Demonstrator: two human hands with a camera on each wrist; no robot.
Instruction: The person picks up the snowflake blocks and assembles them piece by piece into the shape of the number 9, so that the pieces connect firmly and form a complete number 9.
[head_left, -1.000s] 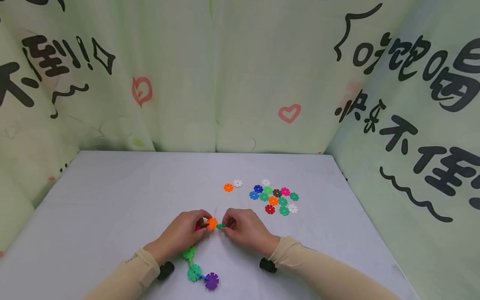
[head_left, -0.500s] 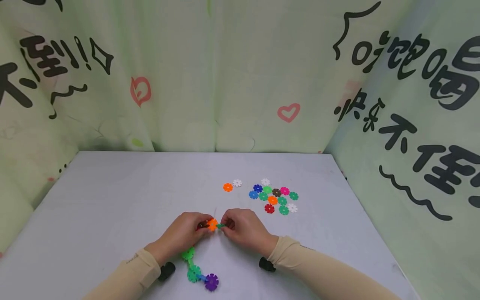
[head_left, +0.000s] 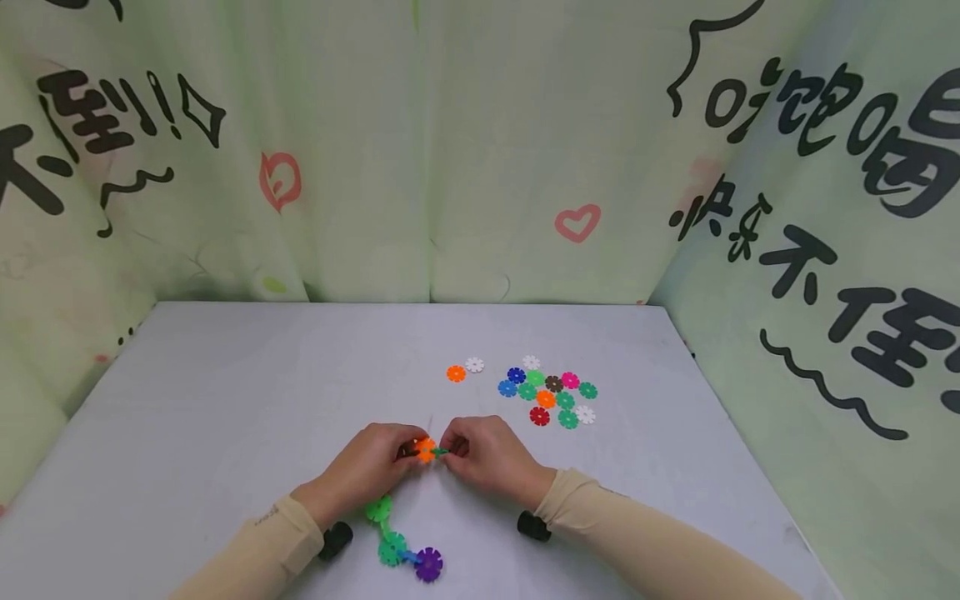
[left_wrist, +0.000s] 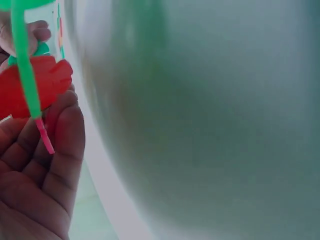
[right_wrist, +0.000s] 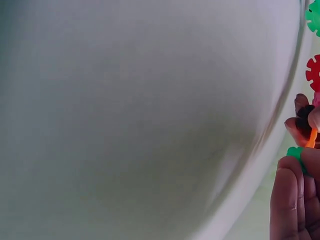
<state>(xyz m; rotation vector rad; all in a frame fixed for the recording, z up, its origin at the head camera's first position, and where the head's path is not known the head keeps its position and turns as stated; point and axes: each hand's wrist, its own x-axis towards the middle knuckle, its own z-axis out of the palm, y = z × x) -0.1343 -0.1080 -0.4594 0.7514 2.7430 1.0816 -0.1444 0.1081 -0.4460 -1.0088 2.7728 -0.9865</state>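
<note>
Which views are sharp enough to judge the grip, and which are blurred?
Head view: evenly lit and sharp; left hand and right hand pinch the orange disc. Both wrist views: mostly blurred, only fingers at the frame edge show.

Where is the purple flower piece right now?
In the head view, the purple flower piece lies on the table near the bottom edge, ending the green chain below the hands.

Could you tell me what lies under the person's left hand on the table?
A chain of green discs ending in a purple disc trails out from under the left hand. Its upper end is hidden beneath the palm.
</note>
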